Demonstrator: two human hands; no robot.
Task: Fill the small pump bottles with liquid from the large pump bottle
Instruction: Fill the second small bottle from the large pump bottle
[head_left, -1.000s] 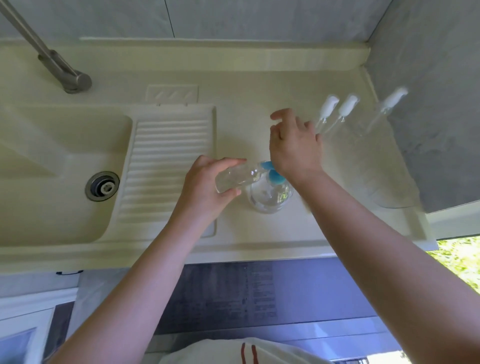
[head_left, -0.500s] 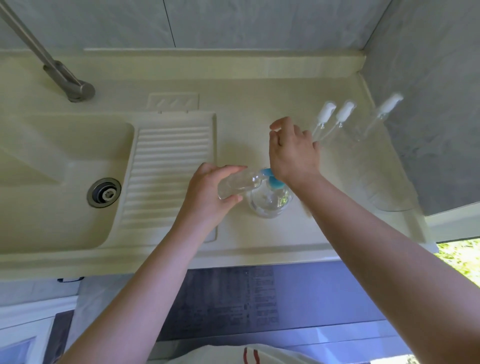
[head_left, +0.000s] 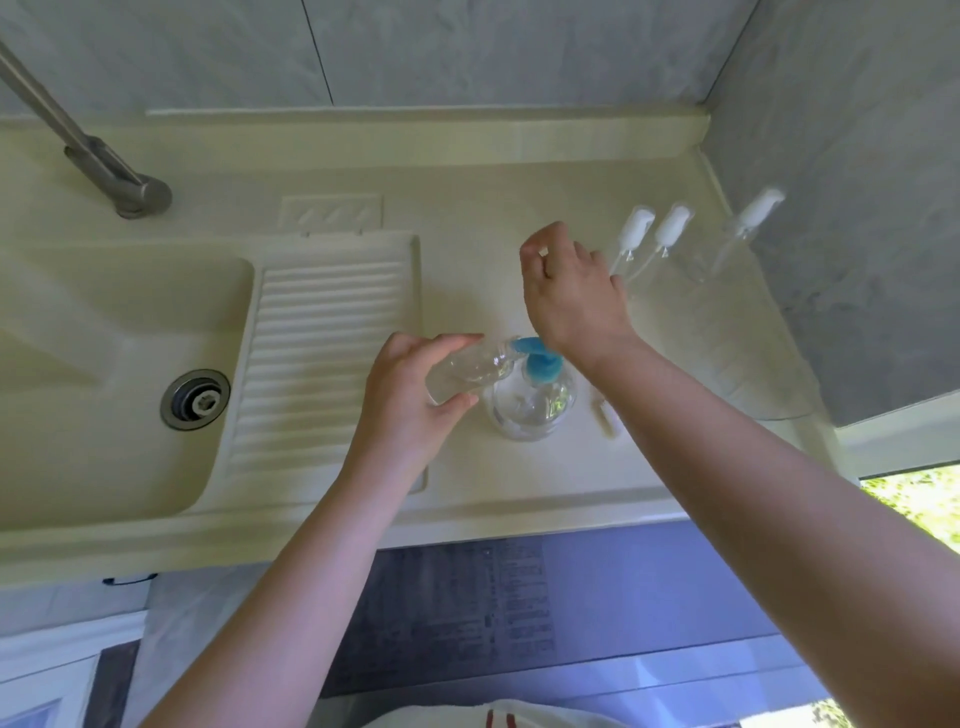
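Note:
The large clear pump bottle (head_left: 530, 410) with a blue pump head (head_left: 540, 364) stands on the cream counter (head_left: 467, 260). My left hand (head_left: 410, 395) grips a small clear bottle (head_left: 467, 369), tilted on its side with its open mouth at the blue nozzle. My right hand (head_left: 571, 291) is over the pump, its heel right above the pump head and its fingers loosely curled, holding nothing. Three more small bottles with white pump tops (head_left: 636, 231) (head_left: 672, 228) (head_left: 758, 208) stand at the back right.
A small white pump part (head_left: 605, 415) lies on the counter right of the large bottle. The sink (head_left: 104, 322) with its drain (head_left: 195, 399) and ribbed washboard (head_left: 322, 338) lies to the left. A metal faucet (head_left: 104, 161) rises at the back left. A tiled wall (head_left: 857, 208) closes the right side.
My right hand's fingers have curled up a little over the pump. My left hand keeps the small bottle at the nozzle. The view has shifted slightly.

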